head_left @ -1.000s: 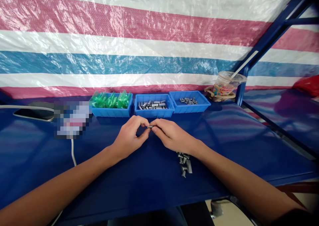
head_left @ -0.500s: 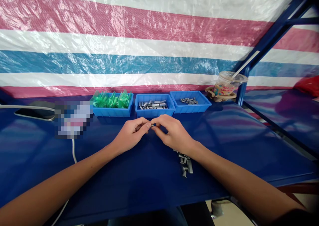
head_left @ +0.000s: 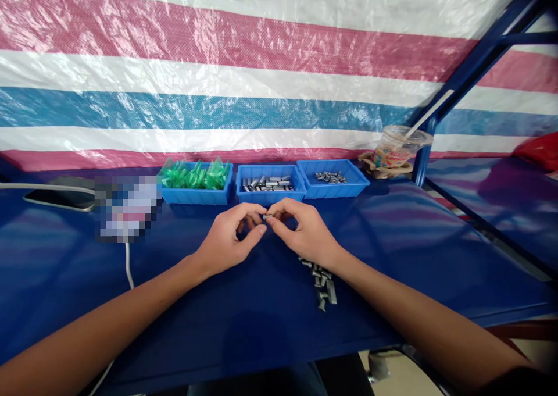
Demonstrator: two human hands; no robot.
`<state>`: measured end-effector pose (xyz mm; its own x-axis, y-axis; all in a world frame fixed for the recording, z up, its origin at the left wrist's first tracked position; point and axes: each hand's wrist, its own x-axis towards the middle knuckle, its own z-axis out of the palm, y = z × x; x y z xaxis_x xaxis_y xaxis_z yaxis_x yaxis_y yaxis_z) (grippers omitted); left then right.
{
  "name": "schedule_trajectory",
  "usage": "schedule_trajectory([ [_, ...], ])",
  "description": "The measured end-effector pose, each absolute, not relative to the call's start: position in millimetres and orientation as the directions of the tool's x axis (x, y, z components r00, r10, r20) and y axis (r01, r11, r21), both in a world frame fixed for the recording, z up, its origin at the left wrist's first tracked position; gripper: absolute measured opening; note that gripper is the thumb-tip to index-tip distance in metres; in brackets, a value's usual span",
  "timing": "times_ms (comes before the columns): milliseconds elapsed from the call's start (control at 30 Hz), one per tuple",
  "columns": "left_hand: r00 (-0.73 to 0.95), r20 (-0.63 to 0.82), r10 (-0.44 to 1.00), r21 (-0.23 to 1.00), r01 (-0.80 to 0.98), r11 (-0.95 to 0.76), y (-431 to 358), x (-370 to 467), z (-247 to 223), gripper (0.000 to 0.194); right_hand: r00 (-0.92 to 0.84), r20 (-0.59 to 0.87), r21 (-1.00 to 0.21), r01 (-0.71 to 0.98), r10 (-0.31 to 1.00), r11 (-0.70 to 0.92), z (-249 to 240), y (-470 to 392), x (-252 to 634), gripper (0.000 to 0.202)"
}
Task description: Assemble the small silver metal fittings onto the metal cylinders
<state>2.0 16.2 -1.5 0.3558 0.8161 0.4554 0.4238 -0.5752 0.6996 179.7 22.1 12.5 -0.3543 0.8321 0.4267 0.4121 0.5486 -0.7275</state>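
Observation:
A small silvery metal piece (head_left: 267, 216) is pinched between thumb and index finger of my right hand (head_left: 307, 230). Its exact kind is too small to make out, as the fingers cover most of it. My left hand (head_left: 231, 233) faces it with thumb and index finger apart; the index fingertip is close to the piece, and I cannot tell whether they touch. Below my right wrist lies a loose pile of metal parts (head_left: 321, 282), several with flared heads like screws, and one longer block-like piece. My right hand partly hides the top of the pile.
Three blue bins stand along the back: one with green plastic packets (head_left: 196, 176), one with metal cylinders (head_left: 272, 182), one with smaller metal parts (head_left: 331, 177). A drink cup (head_left: 396, 147) sits at right. A phone (head_left: 61, 197) and a white cable (head_left: 128, 262) lie at left.
My left thumb has come away from the metal piece and dropped lower, widening the gap to the index finger. My right hand still holds the piece.

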Motion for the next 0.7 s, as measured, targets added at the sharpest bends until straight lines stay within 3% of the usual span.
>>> schedule_trajectory([
  [167, 0.335, 0.298, 0.894, 0.809, 0.409, -0.423, 20.0, 1.5, 1.1, 0.028, -0.384, 0.549, -0.61, 0.423, 0.743, 0.67, 12.0, 22.0, 181.4, 0.01],
  [267, 0.351, 0.304, 0.886, 0.821, 0.375, -0.43, 20.5, 2.3, 2.3, 0.026, -0.438, 0.566, -0.57, 0.404, 0.698, 0.715, 11.6, 21.1, 181.3, 0.011],
  [367, 0.323, 0.357, 0.877, 0.836, 0.31, -0.454, 19.7, 3.0, 1.3, 0.019, -0.384, 0.549, -0.618, 0.412, 0.743, 0.67, 12.7, 20.9, 181.3, 0.012],
  [567, 0.295, 0.558, 0.775, 0.654, 0.419, -0.63, 18.6, 3.1, -2.5, 0.011, -0.383, 0.379, -0.738, 0.423, 0.842, 0.525, 15.7, 17.3, 178.8, 0.018],
  [700, 0.351, 0.601, 0.718, 0.554, 0.465, -0.691, 17.2, 3.5, -3.8, 0.018, -0.36, 0.485, -0.643, 0.471, 0.797, 0.604, 18.0, 16.9, 180.7, 0.014],
])
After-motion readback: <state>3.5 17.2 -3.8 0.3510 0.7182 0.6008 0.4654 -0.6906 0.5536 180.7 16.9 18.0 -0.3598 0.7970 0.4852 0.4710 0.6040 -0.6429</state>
